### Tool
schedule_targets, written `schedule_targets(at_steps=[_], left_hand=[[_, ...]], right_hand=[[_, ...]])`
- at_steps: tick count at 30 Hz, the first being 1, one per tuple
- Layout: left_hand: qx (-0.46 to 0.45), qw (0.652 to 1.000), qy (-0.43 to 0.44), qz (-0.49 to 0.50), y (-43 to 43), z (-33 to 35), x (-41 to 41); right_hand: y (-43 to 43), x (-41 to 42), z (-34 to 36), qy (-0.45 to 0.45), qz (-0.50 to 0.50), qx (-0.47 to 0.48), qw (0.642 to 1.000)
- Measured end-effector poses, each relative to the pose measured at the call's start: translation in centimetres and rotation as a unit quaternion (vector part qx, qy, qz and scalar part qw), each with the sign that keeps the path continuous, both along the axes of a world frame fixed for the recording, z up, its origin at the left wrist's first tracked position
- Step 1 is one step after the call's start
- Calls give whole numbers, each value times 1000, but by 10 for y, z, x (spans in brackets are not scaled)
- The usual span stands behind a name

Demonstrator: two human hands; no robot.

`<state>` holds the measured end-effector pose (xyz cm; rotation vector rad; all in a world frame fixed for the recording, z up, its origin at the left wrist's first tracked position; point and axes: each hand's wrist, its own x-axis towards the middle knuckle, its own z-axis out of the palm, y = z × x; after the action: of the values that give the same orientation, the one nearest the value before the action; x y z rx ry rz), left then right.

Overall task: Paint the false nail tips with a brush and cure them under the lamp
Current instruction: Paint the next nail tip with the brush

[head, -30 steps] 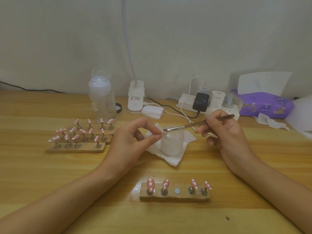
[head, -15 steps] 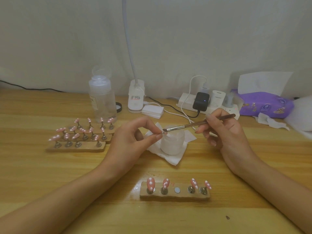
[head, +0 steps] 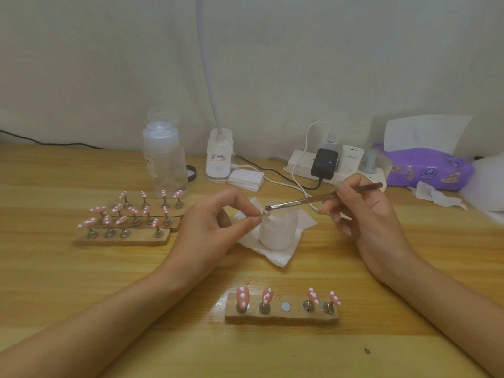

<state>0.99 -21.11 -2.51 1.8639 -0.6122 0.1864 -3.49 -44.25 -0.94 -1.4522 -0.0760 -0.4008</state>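
- Our left hand (head: 215, 227) pinches a small false nail tip (head: 263, 213) between thumb and forefinger. It is too small for us to make out its colour, and the other fingers are loosely curled.
- Our right hand (head: 362, 214) grips a slim brown-handled brush (head: 313, 199) like a pen, fingers curled round the handle.
- The brush's long axis runs from the right hand leftward and slightly down. Its bristles sit just above and right of the pinched tip; we cannot tell if they touch.
- We judge the next stroke needs only a short drop toward the left hand.
- A frosted white round jar (head: 276, 233) stands on white paper (head: 281, 257) just beyond the left fingertips, below the brush.
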Motion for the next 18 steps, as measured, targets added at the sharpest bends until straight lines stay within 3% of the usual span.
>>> schedule_targets(at_steps=[18], left_hand=[[-16, 999, 25, -19, -1, 1, 1]], right_hand=[[2, -1, 1, 10, -9, -6, 1000]])
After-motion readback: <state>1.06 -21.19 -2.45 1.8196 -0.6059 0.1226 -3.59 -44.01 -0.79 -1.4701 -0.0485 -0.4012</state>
